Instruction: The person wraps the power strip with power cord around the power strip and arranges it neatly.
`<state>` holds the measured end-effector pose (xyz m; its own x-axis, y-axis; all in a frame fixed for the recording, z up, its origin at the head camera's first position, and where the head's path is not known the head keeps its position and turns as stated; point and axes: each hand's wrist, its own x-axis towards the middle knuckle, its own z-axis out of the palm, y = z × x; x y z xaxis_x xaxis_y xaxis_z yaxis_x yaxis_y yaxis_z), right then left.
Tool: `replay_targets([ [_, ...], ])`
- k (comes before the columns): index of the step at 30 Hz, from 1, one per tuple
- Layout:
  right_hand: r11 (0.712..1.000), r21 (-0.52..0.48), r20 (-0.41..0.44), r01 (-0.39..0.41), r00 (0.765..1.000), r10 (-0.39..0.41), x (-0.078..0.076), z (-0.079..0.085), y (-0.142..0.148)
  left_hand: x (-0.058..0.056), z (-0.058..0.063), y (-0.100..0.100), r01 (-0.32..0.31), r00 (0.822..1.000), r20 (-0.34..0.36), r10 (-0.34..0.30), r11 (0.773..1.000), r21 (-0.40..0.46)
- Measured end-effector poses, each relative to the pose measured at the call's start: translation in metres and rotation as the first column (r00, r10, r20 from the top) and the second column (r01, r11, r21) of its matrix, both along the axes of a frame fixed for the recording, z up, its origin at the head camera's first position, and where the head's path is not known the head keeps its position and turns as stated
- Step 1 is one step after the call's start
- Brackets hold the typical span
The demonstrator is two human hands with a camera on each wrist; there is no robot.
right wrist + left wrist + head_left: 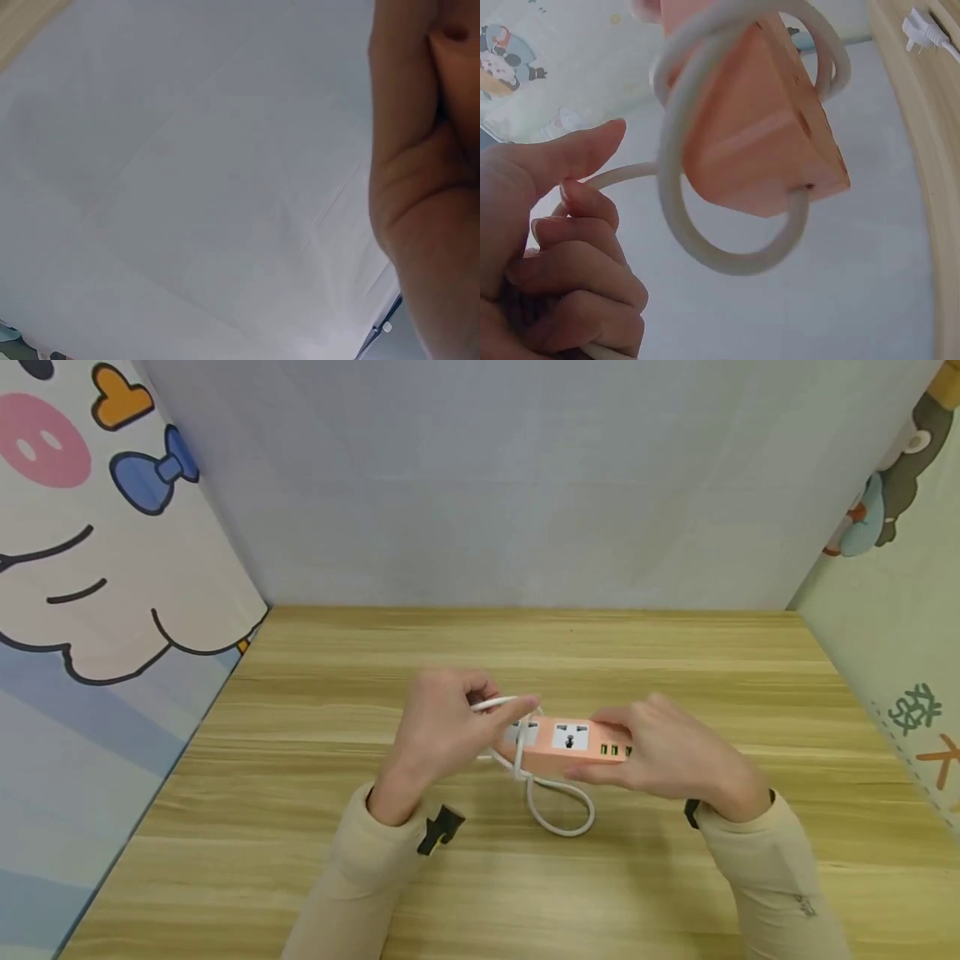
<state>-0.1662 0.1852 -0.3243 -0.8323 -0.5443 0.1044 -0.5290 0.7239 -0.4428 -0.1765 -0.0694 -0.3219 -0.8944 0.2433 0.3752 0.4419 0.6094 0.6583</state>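
Observation:
A peach power strip (551,762) with white sockets and small green-lined USB ports is held up over the table. Its white cord (673,206) comes out of one end and loops round the body, with another loop (564,834) hanging below. My right hand (667,750) grips the port end, thumb and fingers on opposite sides. At the other end, my left hand (446,722) pinches the cord near the strip. In the left wrist view its fingers (585,262) are curled, and the cord passes through them. The right wrist view shows only part of my right hand (416,157).
A white plug (921,30) lies on the wooden table (262,793), seen in the left wrist view. A pale grey backdrop (510,485) rises behind the table. Printed cartoon panels (135,610) stand at both sides.

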Motion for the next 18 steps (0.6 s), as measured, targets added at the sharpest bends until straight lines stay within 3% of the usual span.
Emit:
replay_targets([
  [6, 0.999, 0.01, -0.077, 0.045, 0.996, -0.045, -0.004, -0.003, -0.002, 0.01, 0.004, 0.005, 0.012, 0.998, 0.062, -0.009, 0.999, -0.044],
  [12, 0.998, -0.001, -0.096, 0.055, 0.994, -0.055, -0.005, -0.004, -0.002, 0.017, 0.007, 0.011, 0.012, 0.995, 0.103, -0.008, 0.999, -0.039],
  [18, 0.996, -0.018, -0.142, 0.089, 0.986, -0.09, -0.007, -0.005, 0.002, 0.023, 0.009, 0.02, 0.083, 0.992, 0.102, -0.071, 0.989, -0.12],
])
